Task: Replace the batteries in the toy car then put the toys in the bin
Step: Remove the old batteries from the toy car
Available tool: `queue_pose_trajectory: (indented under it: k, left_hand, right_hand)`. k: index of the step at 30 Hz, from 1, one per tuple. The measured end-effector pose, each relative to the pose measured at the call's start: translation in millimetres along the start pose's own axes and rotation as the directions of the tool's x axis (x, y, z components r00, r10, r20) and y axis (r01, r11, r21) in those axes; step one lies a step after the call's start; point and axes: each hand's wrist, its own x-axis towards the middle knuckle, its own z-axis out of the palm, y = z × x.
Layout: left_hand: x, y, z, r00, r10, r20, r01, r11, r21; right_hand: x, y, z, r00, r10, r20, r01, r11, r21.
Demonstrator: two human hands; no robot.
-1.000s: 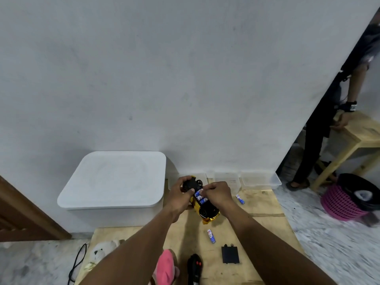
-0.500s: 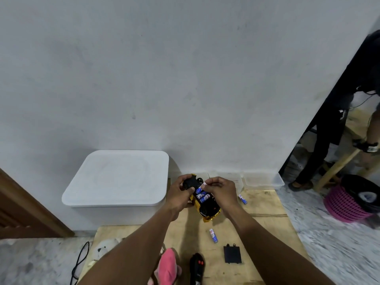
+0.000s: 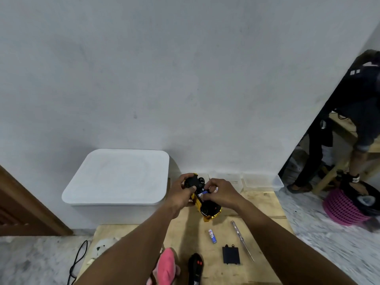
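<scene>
A person's left hand (image 3: 181,194) grips the wheeled end of an upturned yellow toy car (image 3: 207,210) at centre frame, just above a pale wooden table (image 3: 261,204). The right hand (image 3: 223,195), close beside it, curls its fingers over the car's open underside and pinches a battery (image 3: 215,189). On the table below lie a spare battery (image 3: 212,236), a black battery cover (image 3: 231,255), a screwdriver (image 3: 242,241), a black remote (image 3: 195,268) and a pink plush toy (image 3: 167,266). A white lidded bin (image 3: 117,177) stands at centre left against a bare white wall (image 3: 185,68). At right, on the marble floor (image 3: 329,243), a second person (image 3: 362,112) stands near a pink basket (image 3: 345,208).
</scene>
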Motion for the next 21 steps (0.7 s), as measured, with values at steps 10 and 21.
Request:
queue_pose_trajectory:
  k: [10, 21]
  left_hand:
    - [-2, -2, -5, 1.000, -0.024, -0.004, 0.024, 0.999, 0.044]
    - [-4, -6, -8, 0.998, -0.070, 0.001, 0.070, 0.997, 0.038]
  right_hand:
    - [-1, 2, 5, 0.987, -0.156, -0.046, 0.139, 0.957, -0.254]
    - [0, 9, 7, 0.981, -0.194, -0.014, 0.193, 0.979, -0.067]
